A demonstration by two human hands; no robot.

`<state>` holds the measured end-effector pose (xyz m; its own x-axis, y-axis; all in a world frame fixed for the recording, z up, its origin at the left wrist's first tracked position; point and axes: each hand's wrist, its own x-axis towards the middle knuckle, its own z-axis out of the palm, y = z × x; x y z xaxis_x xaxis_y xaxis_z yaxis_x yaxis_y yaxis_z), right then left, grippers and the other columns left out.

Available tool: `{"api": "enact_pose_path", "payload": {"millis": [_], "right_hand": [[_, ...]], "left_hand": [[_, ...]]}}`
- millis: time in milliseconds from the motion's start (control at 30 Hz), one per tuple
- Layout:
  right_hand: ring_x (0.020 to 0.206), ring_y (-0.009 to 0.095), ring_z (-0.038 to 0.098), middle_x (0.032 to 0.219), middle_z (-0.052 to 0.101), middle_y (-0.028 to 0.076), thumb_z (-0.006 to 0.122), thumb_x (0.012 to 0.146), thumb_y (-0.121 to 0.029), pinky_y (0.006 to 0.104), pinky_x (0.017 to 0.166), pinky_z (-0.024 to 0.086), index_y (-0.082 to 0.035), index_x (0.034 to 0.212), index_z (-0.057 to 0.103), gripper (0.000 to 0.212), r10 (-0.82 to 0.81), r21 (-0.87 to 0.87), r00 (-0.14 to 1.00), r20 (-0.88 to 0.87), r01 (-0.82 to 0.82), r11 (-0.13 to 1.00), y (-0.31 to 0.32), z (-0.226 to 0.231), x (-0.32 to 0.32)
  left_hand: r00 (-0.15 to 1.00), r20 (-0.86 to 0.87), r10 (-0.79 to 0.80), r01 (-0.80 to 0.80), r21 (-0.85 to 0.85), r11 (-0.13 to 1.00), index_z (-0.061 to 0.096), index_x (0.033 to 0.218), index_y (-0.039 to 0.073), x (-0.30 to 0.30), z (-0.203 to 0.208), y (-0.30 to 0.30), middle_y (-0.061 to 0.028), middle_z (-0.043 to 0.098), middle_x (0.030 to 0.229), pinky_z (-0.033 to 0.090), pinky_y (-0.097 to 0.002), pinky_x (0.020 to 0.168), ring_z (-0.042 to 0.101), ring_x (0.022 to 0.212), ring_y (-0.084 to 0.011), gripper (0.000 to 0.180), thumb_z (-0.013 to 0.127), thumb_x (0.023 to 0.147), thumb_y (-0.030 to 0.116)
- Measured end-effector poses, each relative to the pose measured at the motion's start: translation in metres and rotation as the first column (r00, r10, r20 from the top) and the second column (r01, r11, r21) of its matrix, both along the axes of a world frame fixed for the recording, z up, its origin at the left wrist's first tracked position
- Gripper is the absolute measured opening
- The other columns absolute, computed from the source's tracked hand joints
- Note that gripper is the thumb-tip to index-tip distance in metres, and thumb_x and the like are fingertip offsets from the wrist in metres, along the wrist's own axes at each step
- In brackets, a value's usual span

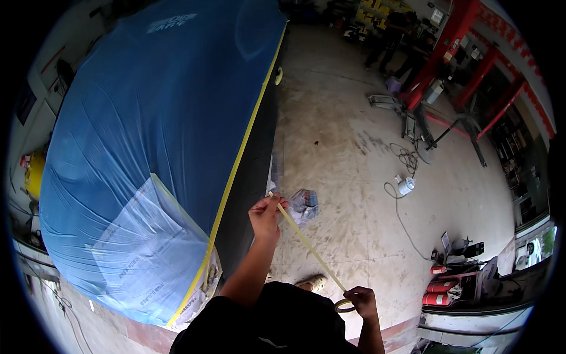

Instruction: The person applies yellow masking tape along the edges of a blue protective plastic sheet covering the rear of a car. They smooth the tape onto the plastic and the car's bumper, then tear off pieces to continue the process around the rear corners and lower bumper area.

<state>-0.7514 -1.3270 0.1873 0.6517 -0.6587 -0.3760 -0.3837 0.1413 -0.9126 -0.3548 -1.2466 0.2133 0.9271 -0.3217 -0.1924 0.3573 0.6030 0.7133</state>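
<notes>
A strip of yellow masking tape (311,246) stretches slantwise between my two hands. Its free end is pinched in the fingers of my left hand (265,217), close beside the dark side panel (250,153) of a covered vehicle. At the lower right, my right hand (362,301) grips the tape roll (344,306), which hangs partly behind the fingers. Blue masking film (159,112) drapes over the vehicle, edged along its right side by a line of yellow tape (240,154). Near the vehicle's close end, a whitish translucent sheet (156,248) with printing lies over the blue film.
On the floor past my left hand lies a crumpled plastic bag (304,206). A white canister (405,186) with a cable stands farther right. Red fire extinguishers (437,298) sit at the lower right. Two people (401,38) in dark clothes are near a red lift post (439,53).
</notes>
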Motion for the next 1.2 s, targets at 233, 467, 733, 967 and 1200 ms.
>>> {"api": "enact_pose_path", "payload": {"millis": [233, 467, 733, 967, 1200], "right_hand": [[0.077, 0.014, 0.069, 0.084, 0.075, 0.009, 0.071, 0.088, 0.006, 0.0276, 0.072, 0.055, 0.003, 0.090, 0.074, 0.005, -0.134, -0.018, 0.988, 0.082, 0.136, 0.991, -0.024, -0.006, -0.041], [0.072, 0.027, 0.070, 0.085, 0.074, 0.008, 0.078, 0.080, -0.022, 0.0342, 0.065, 0.055, -0.014, 0.090, 0.078, 0.013, 0.144, -0.523, 0.883, -0.446, -0.388, 0.759, -0.045, 0.070, -0.031], [0.086, 0.032, 0.071, 0.089, 0.072, 0.010, 0.060, 0.088, -0.022, 0.0456, 0.070, 0.056, -0.011, 0.091, 0.075, 0.018, 0.370, -0.437, 0.527, -0.765, -0.847, 0.303, -0.074, 0.185, 0.052], [0.085, 0.032, 0.068, 0.087, 0.071, 0.008, 0.059, 0.092, -0.027, 0.0442, 0.073, 0.054, -0.014, 0.093, 0.077, 0.021, 0.433, -0.458, 0.523, -0.734, -0.852, 0.253, -0.097, 0.206, 0.054], [0.078, 0.033, 0.068, 0.079, 0.071, 0.012, 0.065, 0.085, -0.025, 0.0430, 0.068, 0.052, -0.009, 0.085, 0.076, 0.019, 0.605, -0.418, 0.542, -0.583, -0.839, 0.348, -0.099, 0.207, 0.061]], "left_hand": [[0.991, -0.119, -0.067, 0.052, -0.124, 0.991, 0.073, 0.093, 0.001, 0.036, 0.012, 0.002, -0.0097, 0.074, 0.084, 0.060, -0.0303, 0.067, 0.073, 0.071, -0.0202, 0.009, 0.070, 0.093, 0.010], [0.686, 0.360, -0.633, 0.509, 0.384, 0.770, 0.073, 0.100, -0.002, 0.005, 0.001, -0.023, -0.0124, 0.074, 0.087, 0.058, -0.0307, 0.072, 0.072, 0.075, -0.0205, 0.025, 0.070, 0.097, 0.023], [-0.512, 0.447, -0.734, 0.434, 0.872, 0.228, 0.070, 0.118, 0.004, -0.156, 0.036, -0.081, -0.0144, 0.073, 0.111, 0.053, -0.0394, 0.093, 0.069, 0.106, -0.0310, 0.034, 0.074, 0.092, 0.025], [-0.371, 0.465, -0.804, 0.530, 0.817, 0.228, 0.076, 0.103, 0.003, -0.155, 0.063, -0.083, -0.0140, 0.076, 0.096, 0.056, -0.0329, 0.079, 0.075, 0.088, -0.0247, 0.019, 0.074, 0.093, 0.019], [-0.304, 0.473, -0.827, 0.619, 0.758, 0.206, 0.078, 0.104, 0.006, -0.155, 0.056, -0.057, -0.0118, 0.077, 0.096, 0.055, -0.0309, 0.080, 0.075, 0.086, -0.0217, 0.020, 0.071, 0.095, 0.022]]}}
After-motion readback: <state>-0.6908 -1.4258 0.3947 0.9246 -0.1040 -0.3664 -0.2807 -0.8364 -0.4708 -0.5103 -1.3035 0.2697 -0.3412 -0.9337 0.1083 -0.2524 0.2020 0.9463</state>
